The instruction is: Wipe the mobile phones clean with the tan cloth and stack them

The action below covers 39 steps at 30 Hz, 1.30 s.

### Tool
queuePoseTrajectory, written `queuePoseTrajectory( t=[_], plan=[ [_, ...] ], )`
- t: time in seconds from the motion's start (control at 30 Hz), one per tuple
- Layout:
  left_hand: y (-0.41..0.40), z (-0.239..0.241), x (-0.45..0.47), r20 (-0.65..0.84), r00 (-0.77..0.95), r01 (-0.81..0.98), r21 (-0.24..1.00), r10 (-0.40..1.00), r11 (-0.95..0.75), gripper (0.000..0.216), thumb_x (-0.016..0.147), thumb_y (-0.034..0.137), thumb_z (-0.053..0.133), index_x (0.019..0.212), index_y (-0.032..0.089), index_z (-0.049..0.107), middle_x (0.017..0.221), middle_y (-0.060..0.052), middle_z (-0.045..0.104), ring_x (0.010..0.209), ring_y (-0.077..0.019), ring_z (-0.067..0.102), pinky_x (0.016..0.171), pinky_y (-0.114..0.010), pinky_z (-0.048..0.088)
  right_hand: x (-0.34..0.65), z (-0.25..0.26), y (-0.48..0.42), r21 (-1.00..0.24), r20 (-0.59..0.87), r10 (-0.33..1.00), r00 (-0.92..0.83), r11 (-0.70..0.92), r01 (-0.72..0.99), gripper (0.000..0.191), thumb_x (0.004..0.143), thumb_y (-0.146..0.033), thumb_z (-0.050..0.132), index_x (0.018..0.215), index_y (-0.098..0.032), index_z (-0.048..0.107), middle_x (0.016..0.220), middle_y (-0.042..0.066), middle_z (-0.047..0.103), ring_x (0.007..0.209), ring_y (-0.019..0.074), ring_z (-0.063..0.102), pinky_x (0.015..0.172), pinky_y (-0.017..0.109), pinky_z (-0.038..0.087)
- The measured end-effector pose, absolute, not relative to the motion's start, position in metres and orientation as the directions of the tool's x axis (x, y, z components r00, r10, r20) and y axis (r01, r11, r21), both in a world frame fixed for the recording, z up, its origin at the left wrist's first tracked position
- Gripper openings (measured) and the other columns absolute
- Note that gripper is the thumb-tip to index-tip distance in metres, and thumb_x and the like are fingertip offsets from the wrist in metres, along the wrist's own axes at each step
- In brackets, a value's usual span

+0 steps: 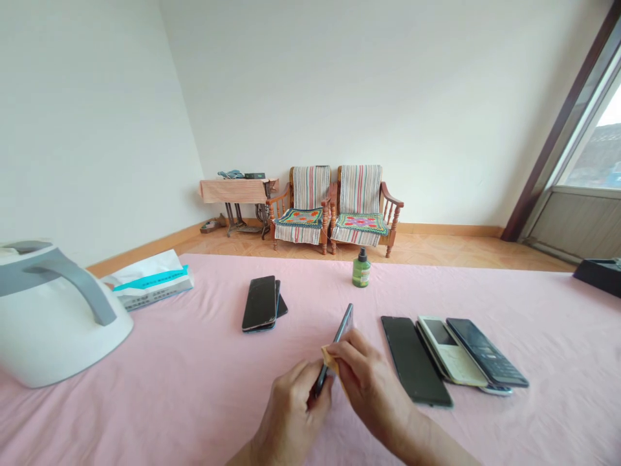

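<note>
My left hand point(295, 395) is closed round the lower end of a dark smartphone point(343, 321), which is tilted up on its edge above the pink cloth. In my right hand point(366, 372) a small yellowish cloth point(330, 360) is pinched and touches the side edge of that phone. To the right lie a black smartphone point(416, 359), a white keypad phone point(451, 349) and a dark keypad phone point(488, 353), with part of another device showing underneath. A small stack of dark phones point(259, 303) rests to the left. The screen of the held phone is mostly hidden.
A green spray bottle point(361, 268) stands near the far edge of the pink-covered table point(194, 388). A white kettle point(58, 323) and a tissue pack point(152, 281) are at left, a black box point(599, 277) at far right. Two wooden chairs point(361, 194) stand beyond.
</note>
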<state>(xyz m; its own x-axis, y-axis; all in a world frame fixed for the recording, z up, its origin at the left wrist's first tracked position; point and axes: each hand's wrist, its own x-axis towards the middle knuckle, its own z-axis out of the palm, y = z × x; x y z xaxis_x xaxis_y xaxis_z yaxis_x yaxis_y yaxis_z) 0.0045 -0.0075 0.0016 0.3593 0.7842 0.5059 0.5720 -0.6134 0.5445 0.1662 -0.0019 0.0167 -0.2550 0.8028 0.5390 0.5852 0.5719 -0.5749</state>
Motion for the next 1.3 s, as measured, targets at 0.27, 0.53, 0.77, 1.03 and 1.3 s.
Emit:
queuePoseTrajectory(
  t=[0.27, 0.53, 0.77, 1.03, 1.3],
  plan=[
    [-0.008, 0.002, 0.006, 0.54, 0.376, 0.593, 0.485, 0.753, -0.643, 0.017, 0.085, 0.012, 0.047, 0.08, 0.018, 0.062, 0.065, 0.0, 0.056, 0.056, -0.0121, 0.055, 0.054, -0.019, 0.041, 0.189, 0.014, 0.039, -0.566, 0.585, 0.807, -0.083, 0.479, 0.672, 0.021, 0.088, -0.009, 0.044, 0.089, -0.019, 0.063, 0.083, 0.004, 0.055, 0.075, 0.0157, 0.057, 0.071, 0.028, 0.046],
    [-0.005, 0.0, 0.001, 0.513, 0.377, 0.558, 0.539, 0.771, -0.631, 0.016, 0.09, 0.018, 0.046, 0.082, 0.019, 0.06, 0.067, 0.0, 0.058, 0.058, -0.0118, 0.057, 0.056, -0.019, 0.042, 0.161, 0.013, -0.006, -0.573, 0.556, 0.794, -0.246, 0.58, 0.578, 0.021, 0.088, -0.008, 0.044, 0.09, -0.02, 0.061, 0.086, 0.004, 0.055, 0.075, 0.0147, 0.055, 0.067, 0.024, 0.046],
    [-0.01, 0.005, 0.003, 0.562, 0.432, 0.598, 0.407, 0.706, -0.69, 0.021, 0.087, 0.016, 0.043, 0.072, 0.018, 0.058, 0.059, 0.001, 0.052, 0.048, -0.0101, 0.051, 0.049, -0.019, 0.04, 0.201, 0.008, 0.033, -0.608, 0.616, 0.788, 0.008, 0.468, 0.641, 0.022, 0.087, -0.008, 0.046, 0.09, -0.019, 0.064, 0.081, 0.003, 0.056, 0.073, 0.0147, 0.057, 0.07, 0.025, 0.046],
    [-0.004, 0.0, 0.0, 0.6, 0.374, 0.577, 0.447, 0.707, -0.684, 0.014, 0.087, 0.018, 0.048, 0.086, 0.018, 0.063, 0.065, 0.0, 0.061, 0.053, -0.0112, 0.057, 0.052, -0.018, 0.043, 0.165, 0.013, -0.002, -0.63, 0.587, 0.795, -0.153, 0.568, 0.53, 0.022, 0.089, -0.009, 0.044, 0.095, -0.021, 0.062, 0.084, 0.003, 0.055, 0.073, 0.0132, 0.057, 0.068, 0.023, 0.047],
    [-0.004, 0.004, -0.003, 0.552, 0.412, 0.569, 0.466, 0.725, -0.678, 0.017, 0.09, 0.022, 0.046, 0.09, 0.018, 0.063, 0.068, -0.002, 0.062, 0.056, -0.0123, 0.058, 0.056, -0.018, 0.046, 0.185, 0.007, 0.019, -0.657, 0.594, 0.805, 0.002, 0.483, 0.578, 0.022, 0.087, -0.011, 0.045, 0.089, -0.02, 0.065, 0.083, 0.003, 0.058, 0.075, 0.0139, 0.058, 0.069, 0.023, 0.046]
  ],
)
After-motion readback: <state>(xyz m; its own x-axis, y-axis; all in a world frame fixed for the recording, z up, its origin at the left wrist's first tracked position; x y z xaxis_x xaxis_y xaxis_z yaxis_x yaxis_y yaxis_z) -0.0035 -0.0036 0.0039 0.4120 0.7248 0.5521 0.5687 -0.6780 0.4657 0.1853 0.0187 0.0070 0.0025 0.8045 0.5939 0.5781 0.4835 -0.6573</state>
